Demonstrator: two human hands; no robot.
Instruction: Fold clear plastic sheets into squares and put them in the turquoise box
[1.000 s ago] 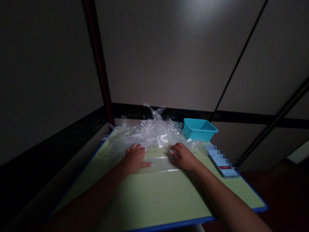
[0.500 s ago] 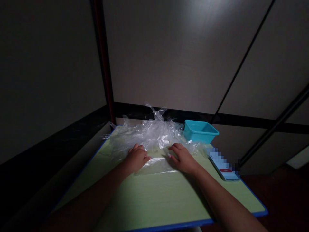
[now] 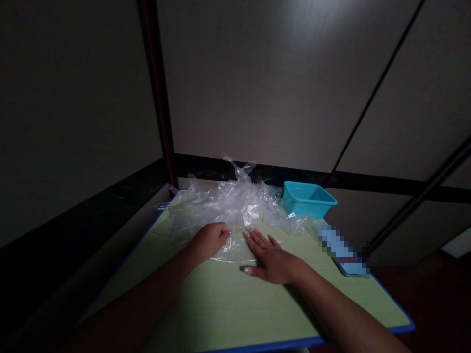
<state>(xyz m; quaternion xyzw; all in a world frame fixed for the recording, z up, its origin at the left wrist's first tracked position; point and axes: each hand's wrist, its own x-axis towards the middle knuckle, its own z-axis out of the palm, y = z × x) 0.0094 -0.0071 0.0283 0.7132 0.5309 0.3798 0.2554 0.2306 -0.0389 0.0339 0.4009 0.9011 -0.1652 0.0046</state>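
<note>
A clear, crinkled plastic bag (image 3: 235, 255) lies partly flattened on the table, running back into a heap of clear plastic (image 3: 235, 201). My left hand (image 3: 209, 241) is closed at the left side of the flattened part, thumb pressed to the curled fingers with the film at them. On the right, my right hand (image 3: 272, 257) rests palm down with fingers stretched out and thumb apart. Its fingertips touch the bag's right part and cover some of it.
The small table (image 3: 235, 314) has a pale green top and a blue rim. A turquoise plastic basket (image 3: 309, 200) stands at its back right. Nearer along the right edge lies a phone (image 3: 348, 267), partly pixelated. Dark panelled walls (image 3: 257, 88) rise behind and to the left.
My right hand has gone from curled fingers to flat and outstretched, shifting slightly nearer to me. My left hand's fingers have closed more tightly, and the bag's near edge is partly covered.
</note>
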